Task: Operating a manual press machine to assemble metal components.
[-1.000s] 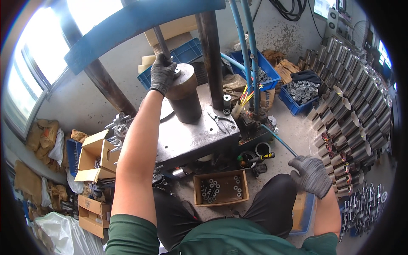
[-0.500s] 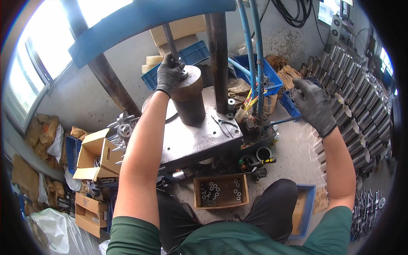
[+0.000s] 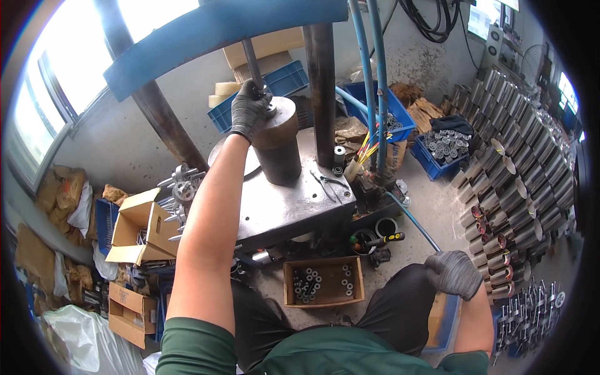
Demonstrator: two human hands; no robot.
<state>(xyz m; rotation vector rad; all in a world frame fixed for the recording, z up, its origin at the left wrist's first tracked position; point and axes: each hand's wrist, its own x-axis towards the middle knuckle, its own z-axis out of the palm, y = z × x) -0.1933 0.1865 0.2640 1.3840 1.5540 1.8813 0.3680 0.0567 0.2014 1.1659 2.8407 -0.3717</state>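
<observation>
My gloved left hand (image 3: 250, 109) is closed around a small metal part on top of a thick upright cylinder (image 3: 275, 134). A disc-like edge of it (image 3: 270, 111) shows beside the fingers; the rest is hidden. A steel rod (image 3: 251, 59) comes down from the blue press beam (image 3: 219, 31) to the hand. My gloved right hand (image 3: 455, 275) is closed on the end of a long blue lever (image 3: 412, 219), near my right knee. Pliers (image 3: 328, 184) lie on the steel press table (image 3: 275, 209), right of the cylinder.
A wooden box (image 3: 323, 300) with several small metal rings sits between my knees. Blue bins (image 3: 431, 164) of metal parts stand at the right, next to stacked shiny tubes (image 3: 519, 169). An open cardboard box (image 3: 134, 234) is at the left. A yellow-black screwdriver (image 3: 390, 238) rests by a pot.
My right hand has come down and nearer to my right knee. The lever has swung toward me, its end now in that hand. My left hand has stayed at the cylinder top.
</observation>
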